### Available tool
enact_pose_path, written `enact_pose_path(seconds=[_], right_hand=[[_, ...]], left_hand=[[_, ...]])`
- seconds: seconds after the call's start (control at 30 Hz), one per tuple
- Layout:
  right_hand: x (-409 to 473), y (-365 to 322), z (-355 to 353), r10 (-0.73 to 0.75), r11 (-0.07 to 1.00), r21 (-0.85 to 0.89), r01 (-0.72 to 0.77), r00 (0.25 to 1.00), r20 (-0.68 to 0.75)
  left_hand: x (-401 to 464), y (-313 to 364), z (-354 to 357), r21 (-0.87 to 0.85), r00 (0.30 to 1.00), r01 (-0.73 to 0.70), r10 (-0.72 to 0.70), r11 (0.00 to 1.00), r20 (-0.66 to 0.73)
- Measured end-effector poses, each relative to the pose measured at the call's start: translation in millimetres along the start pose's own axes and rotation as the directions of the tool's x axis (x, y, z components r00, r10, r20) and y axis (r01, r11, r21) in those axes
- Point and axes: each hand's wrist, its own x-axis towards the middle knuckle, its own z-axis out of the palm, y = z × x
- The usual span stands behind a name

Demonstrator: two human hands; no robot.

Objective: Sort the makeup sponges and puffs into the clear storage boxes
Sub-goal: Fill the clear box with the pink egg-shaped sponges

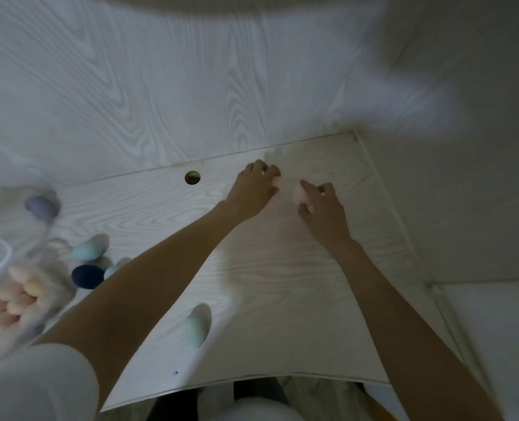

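Both hands reach to the far right part of the white desk (282, 284). My right hand (323, 208) is closed on a peach makeup sponge (299, 194) that shows between thumb and fingers. My left hand (252, 188) lies just left of it, fingers curled on a pale pink sponge (278, 183) at its fingertips. At the left edge stands a clear storage box (0, 262), blurred. A heap of pink and yellow sponges (15, 299) lies beside it; whether a container holds them I cannot tell.
Loose sponges lie on the desk: a purple one (41, 206), a mint one (86, 249), a navy one (87, 276), and a pale green one (198, 325) near the front. A cable hole (192, 177) is at the back edge.
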Motion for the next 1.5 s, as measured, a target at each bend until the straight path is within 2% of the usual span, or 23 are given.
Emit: enact_pose_path(seconds=[0.1, 0.2, 0.33, 0.47, 0.57, 0.6, 0.7, 0.77, 0.87, 0.97, 1.1, 1.2, 1.3, 1.4, 1.5], right_hand=[[-37, -44, 10, 0.038, 0.95, 0.307, -0.051, 0.998, 0.049], [-71, -95, 29, -0.024, 0.859, 0.51, -0.048, 0.991, 0.134], [-110, -163, 71, -0.148, 0.845, 0.533, -0.031, 0.946, 0.289], [-137, -227, 112, -0.264, 0.815, 0.578, -0.046, 0.859, 0.44], [-152, -271, 140, -0.333, 0.791, 0.61, -0.046, 0.804, 0.493], [-156, -287, 149, -0.343, 0.789, 0.613, -0.036, 0.802, 0.489], [-164, -323, 172, -0.318, 0.787, 0.613, -0.066, 0.809, 0.495], [-166, -338, 182, -0.297, 0.779, 0.619, -0.1, 0.811, 0.504], [-170, -352, 193, -0.294, 0.763, 0.638, -0.105, 0.822, 0.487], [-173, -360, 201, -0.263, 0.763, 0.636, -0.117, 0.843, 0.47], [-174, -362, 207, -0.226, 0.761, 0.638, -0.118, 0.874, 0.431], [-174, -364, 211, -0.221, 0.745, 0.659, -0.099, 0.897, 0.384], [-173, -363, 218, -0.233, 0.746, 0.662, -0.068, 0.905, 0.355], [-174, -361, 224, -0.237, 0.756, 0.652, -0.055, 0.906, 0.351], [-174, -362, 227, -0.247, 0.769, 0.639, -0.025, 0.911, 0.331]], left_hand=[[-71, -17, -32, -0.327, 0.997, 0.025, -0.047, 0.945, -0.059], [-154, -43, -66, -0.541, 0.967, 0.187, -0.25, 0.82, -0.046], [-266, -85, -105, -0.731, 0.882, 0.316, -0.471, 0.605, -0.008], [-354, -135, -129, -0.76, 0.757, 0.418, -0.654, 0.498, -0.013], [-404, -175, -140, -0.811, 0.67, 0.424, -0.742, 0.403, -0.018], [-420, -190, -145, -0.799, 0.65, 0.424, -0.757, 0.426, -0.059], [-449, -230, -152, -0.589, 0.655, 0.496, -0.72, 0.638, -0.228], [-453, -251, -151, -0.398, 0.708, 0.515, -0.638, 0.76, -0.303], [-447, -270, -142, -0.161, 0.806, 0.523, -0.547, 0.837, -0.227], [-440, -274, -130, -0.046, 0.839, 0.524, -0.525, 0.851, -0.142], [-434, -279, -121, 0.078, 0.834, 0.551, -0.542, 0.831, -0.105], [-424, -277, -125, 0.248, 0.814, 0.574, -0.575, 0.78, -0.076], [-423, -274, -129, 0.357, 0.825, 0.534, -0.564, 0.766, -0.024], [-428, -267, -127, 0.371, 0.832, 0.494, -0.552, 0.786, 0.061], [-428, -261, -126, 0.227, 0.77, 0.582, -0.619, 0.781, 0.156]])
